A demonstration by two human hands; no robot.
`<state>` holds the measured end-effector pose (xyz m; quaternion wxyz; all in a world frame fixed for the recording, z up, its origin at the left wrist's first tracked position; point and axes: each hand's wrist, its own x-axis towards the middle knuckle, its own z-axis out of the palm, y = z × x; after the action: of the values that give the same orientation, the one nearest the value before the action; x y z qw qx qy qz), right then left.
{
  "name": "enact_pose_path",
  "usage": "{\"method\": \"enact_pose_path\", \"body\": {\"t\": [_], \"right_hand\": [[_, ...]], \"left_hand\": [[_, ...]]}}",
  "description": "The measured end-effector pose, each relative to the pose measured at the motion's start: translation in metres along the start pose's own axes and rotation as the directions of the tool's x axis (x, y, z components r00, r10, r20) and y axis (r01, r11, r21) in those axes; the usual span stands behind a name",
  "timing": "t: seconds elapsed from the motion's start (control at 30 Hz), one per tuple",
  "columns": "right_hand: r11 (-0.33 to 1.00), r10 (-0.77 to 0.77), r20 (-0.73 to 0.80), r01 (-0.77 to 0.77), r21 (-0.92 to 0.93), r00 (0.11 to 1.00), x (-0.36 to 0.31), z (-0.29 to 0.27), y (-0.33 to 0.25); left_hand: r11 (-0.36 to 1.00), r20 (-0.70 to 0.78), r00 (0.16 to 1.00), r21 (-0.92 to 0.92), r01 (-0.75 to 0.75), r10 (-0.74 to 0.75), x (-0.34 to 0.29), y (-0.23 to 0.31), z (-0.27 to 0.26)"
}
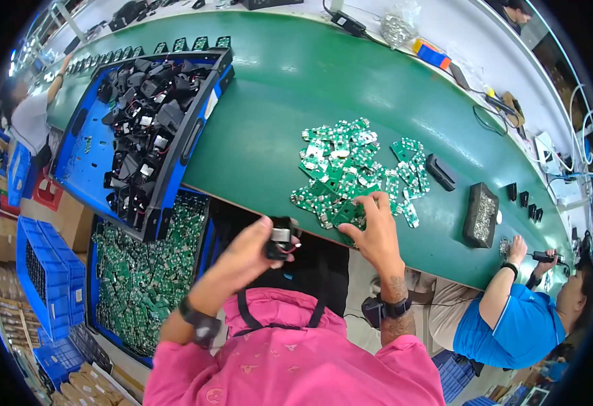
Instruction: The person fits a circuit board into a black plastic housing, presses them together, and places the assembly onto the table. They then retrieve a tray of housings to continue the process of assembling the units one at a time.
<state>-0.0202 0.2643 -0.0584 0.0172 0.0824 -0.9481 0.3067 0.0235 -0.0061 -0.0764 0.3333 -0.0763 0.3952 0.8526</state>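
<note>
My left hand (244, 252) is closed around a small black plastic housing (281, 249), held just off the table's near edge. A silver part and thin red wires show in its open side. At the near side of a loose pile of green circuit boards (337, 162), my right hand (382, 237) has thumb and fingers on either side of one green circuit board (344, 214). That board still lies among the others. Part of it is hidden by the fingers.
A blue tray (88, 159) of black housings overhangs the table at left, above a bin of circuit boards (141, 271). A black plastic piece (441, 172) and a dark box of small metal parts (480, 215) lie to the right. A co-worker in blue (523, 325) sits at right.
</note>
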Motion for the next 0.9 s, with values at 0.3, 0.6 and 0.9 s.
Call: {"method": "enact_pose_path", "body": {"t": [0.3,0.6,0.9], "right_hand": [[0.828,0.257,-0.282,-0.06,0.558,0.924,-0.006,0.003,0.018],[0.745,0.153,-0.432,0.184,0.642,0.889,-0.033,0.0,-0.015],[0.419,0.086,0.151,-0.174,0.891,0.985,-0.057,0.004,-0.028]], "left_hand": [[0.999,0.08,0.996,0.01,-0.042,0.041,0.035,-0.013,0.048],[0.973,0.166,0.986,-0.228,0.044,-0.005,0.032,0.003,0.042],[0.971,0.159,0.979,0.183,-0.153,0.124,0.026,-0.002,0.047]]}}
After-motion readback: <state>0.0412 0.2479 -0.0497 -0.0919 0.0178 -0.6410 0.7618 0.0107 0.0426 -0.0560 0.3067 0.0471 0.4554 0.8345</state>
